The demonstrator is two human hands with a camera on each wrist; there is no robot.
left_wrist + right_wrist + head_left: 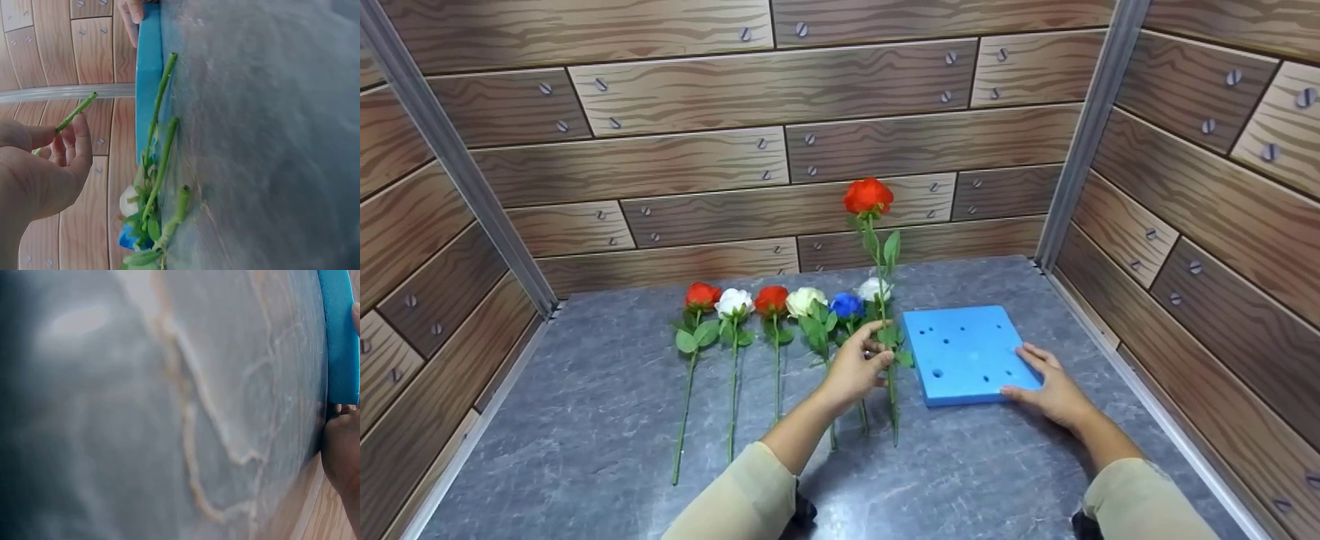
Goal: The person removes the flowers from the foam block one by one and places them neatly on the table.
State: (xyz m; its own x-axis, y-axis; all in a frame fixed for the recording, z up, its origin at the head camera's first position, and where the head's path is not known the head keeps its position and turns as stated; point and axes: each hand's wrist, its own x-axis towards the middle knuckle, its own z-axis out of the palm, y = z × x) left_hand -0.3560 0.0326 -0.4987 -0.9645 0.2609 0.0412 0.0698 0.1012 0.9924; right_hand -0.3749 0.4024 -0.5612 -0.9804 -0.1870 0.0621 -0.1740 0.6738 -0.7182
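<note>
My left hand (851,371) pinches the green stem of a red rose (869,196) between thumb and fingers. The rose stands nearly upright, its bloom high in front of the back wall. In the left wrist view, the cut end of the held stem (84,105) sticks out past the fingertips. To the right lies a flat blue foam block (971,349) with several holes in its top. My right hand (1057,390) grips its near right corner, thumb at the front and fingers along the right side. In the right wrist view, only part of that hand (342,450) shows.
Left of the block several artificial roses lie in a row, blooms away from me: a red rose (703,295), a white rose (734,303), another red rose (772,300), a cream rose (806,301), a blue rose (847,305) and another white rose (874,289). Wood-patterned walls (682,90) surround the grey tabletop (585,420).
</note>
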